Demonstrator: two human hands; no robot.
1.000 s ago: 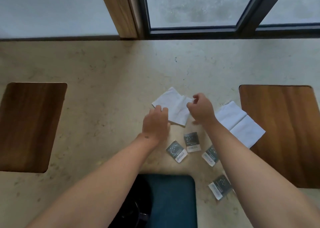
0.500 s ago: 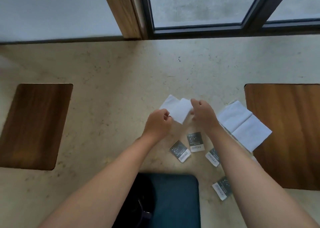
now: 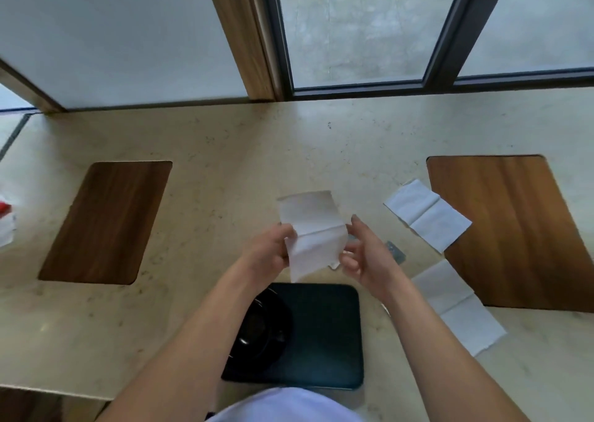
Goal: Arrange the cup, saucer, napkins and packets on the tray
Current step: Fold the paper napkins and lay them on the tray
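A: What were the hands doing at that moment?

B: Both were raised above the counter, working one white napkin. The left hand had its fingers pinched onto the napkin's left edge, about halfway down the sheet. The right hand was at the right edge, thumb up by the crease and fingers curled loosely near the lower corner; I could not tell whether those fingers truly gripped the paper or only touched it.

A: How did the napkin hang?

B: Upright and partly unfolded, with a crease across its middle, its lower corner just above the far rim of the tray.

A: And the tray?

B: Dark, rectangular with rounded corners, lying on the pale stone counter directly below the hands. A black saucer sat in its left part, partly covered by the left forearm. Whether a cup stood on it, I could not make out.

A: The other napkins?

B: Two more lay flat on the counter to the right: one beside the near corner of the wooden inlay on the right, another closer to the person, just beside the right forearm. A grey packet peeked out past the right hand, mostly hidden.

A: Anything further out?

B: A second wooden inlay on the left, and a window frame behind the counter.
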